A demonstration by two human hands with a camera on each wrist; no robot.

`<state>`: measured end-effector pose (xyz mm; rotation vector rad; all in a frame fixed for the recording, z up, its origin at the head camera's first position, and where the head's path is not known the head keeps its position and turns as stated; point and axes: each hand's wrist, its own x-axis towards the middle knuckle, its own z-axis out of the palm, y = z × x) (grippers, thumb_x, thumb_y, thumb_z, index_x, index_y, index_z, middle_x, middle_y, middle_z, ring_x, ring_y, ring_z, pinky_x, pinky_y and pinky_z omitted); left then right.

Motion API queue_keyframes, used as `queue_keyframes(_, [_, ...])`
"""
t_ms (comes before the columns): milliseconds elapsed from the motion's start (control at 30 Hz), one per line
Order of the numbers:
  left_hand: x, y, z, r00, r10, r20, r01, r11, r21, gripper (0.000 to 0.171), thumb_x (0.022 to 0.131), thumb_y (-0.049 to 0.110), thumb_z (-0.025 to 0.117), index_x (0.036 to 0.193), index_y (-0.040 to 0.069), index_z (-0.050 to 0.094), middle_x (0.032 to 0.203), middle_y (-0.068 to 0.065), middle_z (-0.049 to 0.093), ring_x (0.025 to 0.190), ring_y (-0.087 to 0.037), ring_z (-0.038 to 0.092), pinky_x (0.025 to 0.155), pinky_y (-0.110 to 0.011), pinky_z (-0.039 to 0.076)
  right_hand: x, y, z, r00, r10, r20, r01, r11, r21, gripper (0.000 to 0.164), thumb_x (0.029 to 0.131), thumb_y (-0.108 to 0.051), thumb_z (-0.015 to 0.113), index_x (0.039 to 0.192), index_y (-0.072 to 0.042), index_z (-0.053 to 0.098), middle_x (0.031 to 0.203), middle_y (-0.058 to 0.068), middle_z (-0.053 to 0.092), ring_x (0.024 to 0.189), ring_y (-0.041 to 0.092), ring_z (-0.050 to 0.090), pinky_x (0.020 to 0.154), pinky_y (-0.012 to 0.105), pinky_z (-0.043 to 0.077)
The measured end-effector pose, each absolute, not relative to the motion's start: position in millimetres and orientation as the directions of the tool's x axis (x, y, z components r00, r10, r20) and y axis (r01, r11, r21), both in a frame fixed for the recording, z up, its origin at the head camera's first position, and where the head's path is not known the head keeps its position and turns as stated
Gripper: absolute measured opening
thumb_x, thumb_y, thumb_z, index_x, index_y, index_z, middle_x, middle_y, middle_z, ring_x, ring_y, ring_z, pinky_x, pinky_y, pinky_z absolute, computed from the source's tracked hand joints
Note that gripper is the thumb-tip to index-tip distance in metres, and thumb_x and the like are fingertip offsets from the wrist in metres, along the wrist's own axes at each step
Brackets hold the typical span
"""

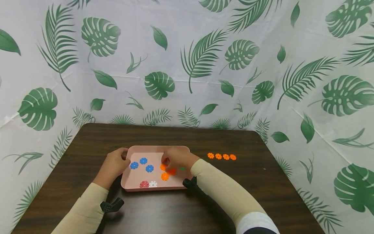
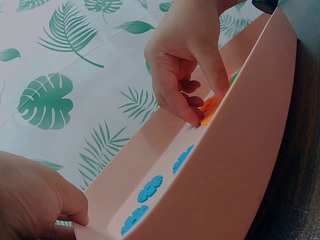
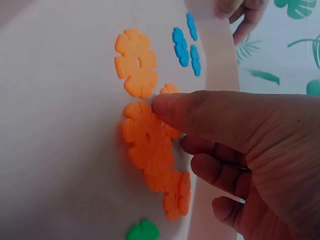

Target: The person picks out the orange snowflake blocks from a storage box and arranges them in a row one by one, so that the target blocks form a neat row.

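A pink tray [image 1: 140, 150] lies on the table, its left rim gripped between the thumb and fingers of my left hand [image 1: 115, 165]. My right hand [image 1: 177, 158] reaches down into the tray, thumb and forefinger around an orange snowflake disc [image 3: 171, 130]; the thumb hides part of it. Other orange discs [image 3: 136, 62] lie close by, several of them overlapping below the thumb. A green disc [image 3: 143, 231] sits near them. Three blue discs [image 1: 143, 161] are in the left part of the tray. A red disc [image 1: 144, 184] and a white disc [image 1: 153, 184] lie along the front wall.
On the dark wooden table [image 1: 248, 182], several orange discs [image 1: 218, 156] form a row to the right of the tray. A leaf-patterned curtain [image 1: 175, 58] hangs behind and along the sides. Black wrist-camera mounts [image 1: 112, 205] stick out from both sleeves.
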<state>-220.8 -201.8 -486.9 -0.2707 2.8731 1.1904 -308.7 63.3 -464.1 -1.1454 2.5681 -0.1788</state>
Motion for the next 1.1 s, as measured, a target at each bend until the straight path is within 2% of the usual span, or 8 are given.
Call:
queue_keyframes(200, [-221,-202,-486,-0.984,-0.152,-0.095,-0.175,0.692,0.7,0.057,0.093,0.014,0.066,0.145,-0.003,0.05,0.124,-0.03,0.063,0.095,-0.037,0.067,0.085,-0.055,0.061,-308,63,-464,-0.624,-0.74,-0.25,-0.683,0.672,-0.285,0.023,0.083,-0.024,0.088,0.104,-0.02,0.08,0.092,-0.012,0.063,0.086,0.008,0.057,0.077,0.014,0.052])
queue_keyframes(567, [-221,-203,-487,-0.982,-0.156,-0.109,-0.188,0.695,0.694,0.058,0.091,0.014,0.066,0.145,-0.003,0.05,0.124,-0.03,0.062,0.096,-0.038,0.066,0.085,-0.056,0.061,-307,60,-467,-0.601,-0.756,-0.257,-0.724,0.652,-0.224,0.025,0.081,-0.03,0.09,0.1,-0.023,0.075,0.089,-0.012,0.062,0.084,0.009,0.056,0.075,0.017,0.051])
queue_keyframes(800, [-221,-204,-488,-0.984,-0.148,-0.105,-0.178,0.698,0.694,0.058,0.091,0.014,0.066,0.145,-0.003,0.05,0.124,-0.03,0.062,0.095,-0.038,0.066,0.085,-0.056,0.061,-304,60,-464,-0.634,-0.731,-0.251,-0.689,0.682,-0.245,0.027,0.08,-0.032,0.091,0.098,-0.024,0.072,0.088,-0.013,0.062,0.085,0.009,0.056,0.076,0.02,0.051])
queue_keyframes(967, [-221,-204,-487,-0.983,-0.149,-0.106,-0.18,0.694,0.697,0.058,0.091,0.014,0.066,0.145,-0.003,0.05,0.124,-0.031,0.062,0.096,-0.038,0.066,0.086,-0.056,0.061,-305,64,-461,-0.679,-0.7,-0.221,-0.666,0.714,-0.216,0.031,0.079,-0.04,0.09,0.1,-0.027,0.071,0.089,-0.014,0.062,0.087,0.009,0.056,0.077,0.027,0.051])
queue_keyframes(1100, [-221,-204,-486,-0.982,-0.153,-0.107,-0.184,0.696,0.694,0.058,0.091,0.013,0.066,0.145,-0.003,0.05,0.124,-0.031,0.062,0.096,-0.039,0.066,0.086,-0.056,0.061,-308,71,-457,-0.701,-0.682,-0.209,-0.624,0.729,-0.282,0.029,0.083,-0.035,0.088,0.104,-0.026,0.07,0.093,-0.012,0.062,0.09,0.011,0.056,0.079,0.026,0.053])
